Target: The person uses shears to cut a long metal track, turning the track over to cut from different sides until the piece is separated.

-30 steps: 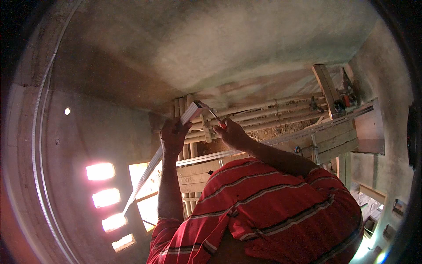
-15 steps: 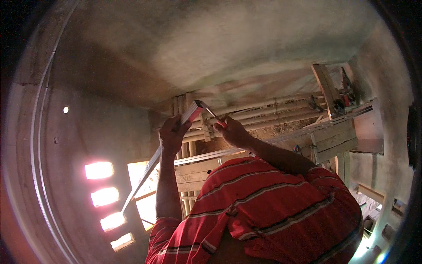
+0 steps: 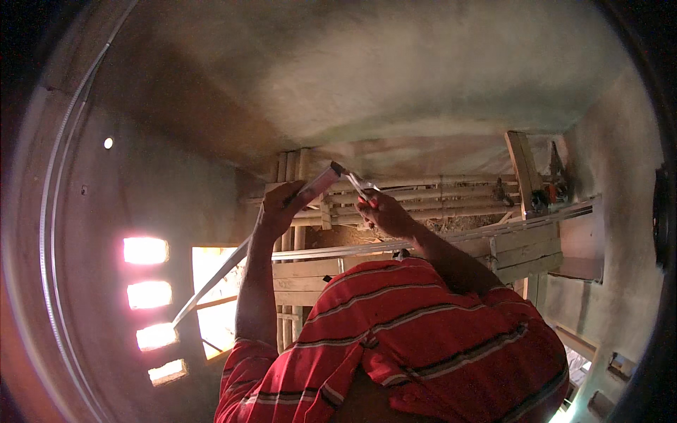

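Note:
My left hand (image 3: 277, 209) is closed around a long, thin metal channel (image 3: 222, 276), near its upper end. The strip slants down to the left, past my forearm toward the bright wall openings. Its raised end has a dark, open-looking tip. In my right hand (image 3: 388, 214) is a pair of snips (image 3: 360, 185) with red on the handle and a shiny metal front. The front of the snips meets the channel's tip; whether the jaws grip it is too small to tell.
Bamboo poles (image 3: 430, 201) and wooden boards (image 3: 525, 247) lie beyond my hands. A plank (image 3: 520, 169) leans at the far right beside dark tools. Long metal strips (image 3: 331, 251) cross in front of me. Bright openings (image 3: 148, 295) pierce the left wall.
The view has shifted a little. The snips have turned at the channel's tip and show more shiny metal. Both hands keep their hold.

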`<act>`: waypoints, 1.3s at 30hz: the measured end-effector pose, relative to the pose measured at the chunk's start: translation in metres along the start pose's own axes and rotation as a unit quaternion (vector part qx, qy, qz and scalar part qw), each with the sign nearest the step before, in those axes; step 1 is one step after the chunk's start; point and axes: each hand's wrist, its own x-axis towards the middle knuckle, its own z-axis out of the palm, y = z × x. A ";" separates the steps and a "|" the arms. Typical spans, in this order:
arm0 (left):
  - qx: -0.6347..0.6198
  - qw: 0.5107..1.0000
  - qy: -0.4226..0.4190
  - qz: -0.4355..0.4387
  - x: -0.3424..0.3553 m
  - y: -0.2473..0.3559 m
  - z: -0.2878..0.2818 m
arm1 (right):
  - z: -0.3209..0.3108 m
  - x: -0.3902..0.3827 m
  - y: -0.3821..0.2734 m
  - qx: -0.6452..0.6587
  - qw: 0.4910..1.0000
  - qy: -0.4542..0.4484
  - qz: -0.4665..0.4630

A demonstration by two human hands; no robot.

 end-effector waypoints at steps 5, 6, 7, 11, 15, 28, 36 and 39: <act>-0.019 0.999 0.034 -0.016 -0.004 -0.001 0.006 | 0.007 -0.024 -0.038 -0.120 0.992 0.044 -0.002; -0.023 0.999 0.040 -0.017 -0.005 -0.005 0.008 | 0.008 -0.025 -0.040 -0.134 0.990 0.050 0.005; -0.026 0.999 0.042 -0.013 -0.004 -0.007 0.009 | 0.009 -0.025 -0.036 -0.143 0.988 0.059 0.006; -0.020 0.999 0.039 -0.006 -0.002 -0.016 0.011 | 0.011 -0.021 -0.027 -0.172 0.980 0.097 -0.003; -0.027 0.998 0.053 -0.010 -0.007 -0.025 0.016 | 0.014 -0.021 -0.038 -0.174 0.979 0.108 -0.009; -0.035 0.999 0.026 -0.027 -0.013 -0.010 0.014 | 0.023 -0.021 -0.047 -0.179 0.969 0.167 -0.030; -0.039 0.999 0.013 -0.032 -0.012 -0.004 0.012 | 0.019 -0.024 -0.061 -0.169 0.977 0.131 0.024; -0.039 0.999 0.003 -0.028 -0.013 0.007 0.012 | 0.017 -0.024 -0.056 -0.190 0.972 0.133 0.029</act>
